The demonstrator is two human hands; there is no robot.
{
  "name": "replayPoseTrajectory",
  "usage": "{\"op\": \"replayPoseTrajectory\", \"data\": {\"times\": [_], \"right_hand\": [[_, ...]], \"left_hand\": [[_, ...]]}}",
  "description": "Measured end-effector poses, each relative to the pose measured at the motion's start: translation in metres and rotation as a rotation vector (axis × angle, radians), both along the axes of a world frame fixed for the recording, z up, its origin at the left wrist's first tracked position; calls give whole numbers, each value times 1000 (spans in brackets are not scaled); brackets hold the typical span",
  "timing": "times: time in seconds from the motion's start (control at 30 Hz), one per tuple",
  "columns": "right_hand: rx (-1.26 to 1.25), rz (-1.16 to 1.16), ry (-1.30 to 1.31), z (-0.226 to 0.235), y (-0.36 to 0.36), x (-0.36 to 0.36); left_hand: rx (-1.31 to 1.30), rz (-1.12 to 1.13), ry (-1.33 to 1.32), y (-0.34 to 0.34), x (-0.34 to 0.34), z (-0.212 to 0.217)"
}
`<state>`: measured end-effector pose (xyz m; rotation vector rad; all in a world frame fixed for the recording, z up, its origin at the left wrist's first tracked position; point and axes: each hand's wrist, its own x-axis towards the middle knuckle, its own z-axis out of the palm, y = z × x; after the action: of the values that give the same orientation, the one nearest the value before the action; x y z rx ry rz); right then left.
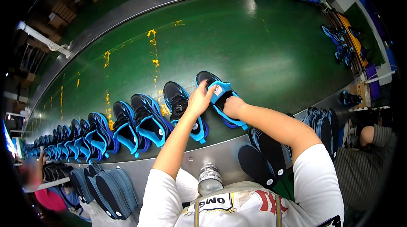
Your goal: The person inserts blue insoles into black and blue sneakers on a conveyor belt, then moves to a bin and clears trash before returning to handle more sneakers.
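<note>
"How do your hands stand?"

"Your left hand (201, 101) grasps the blue tongue (224, 88) of the shoe (219, 101). Your right hand (234, 107) reaches into its opening; your fingertips there are hidden, so whether they grip, I can't tell."

"Which way does it lie from you?"

"Ahead, at the green surface (237, 40), long axis slanted: toe away and leftward, heel near and rightward. Your left is nearer the toe, your right the heel. The neighbouring shoe (174, 95) is just left."

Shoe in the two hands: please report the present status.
Left hand holds tongue; right hand partly inside shoe. Toe points away, over green belt. Another shoe close at left; nothing seen blocking.
</note>
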<state>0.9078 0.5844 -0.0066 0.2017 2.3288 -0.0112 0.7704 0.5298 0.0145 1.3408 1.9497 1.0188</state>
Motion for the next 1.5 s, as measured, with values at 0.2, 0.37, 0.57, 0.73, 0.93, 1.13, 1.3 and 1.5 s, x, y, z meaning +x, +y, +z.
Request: {"op": "replayPoseTrajectory", "data": {"times": [0.2,0.37,0.57,0.73,0.93,1.13,1.3,1.5], "right_hand": [[-270,-168,2,49,-3,16],[-204,-329,190,46,-26,27],[-72,-496,1122,28,-57,77],[-166,-852,1047,9,-105,118],[-268,-922,899,13,-117,128],[-150,-854,1218,45,-111,112],[-611,-632,1071,50,-155,140],[-747,-522,733,15,-208,140]], "left_hand": [[238,-140,644,3,4,1],[158,-299,729,1,13,0],[184,-307,792,-6,9,-8],[246,-342,582,-36,18,11],[76,-209,-230,-102,33,73],[-135,-210,-455,-188,59,78],[-60,-263,142,-237,109,59],[102,-82,571,-240,146,41]]}}
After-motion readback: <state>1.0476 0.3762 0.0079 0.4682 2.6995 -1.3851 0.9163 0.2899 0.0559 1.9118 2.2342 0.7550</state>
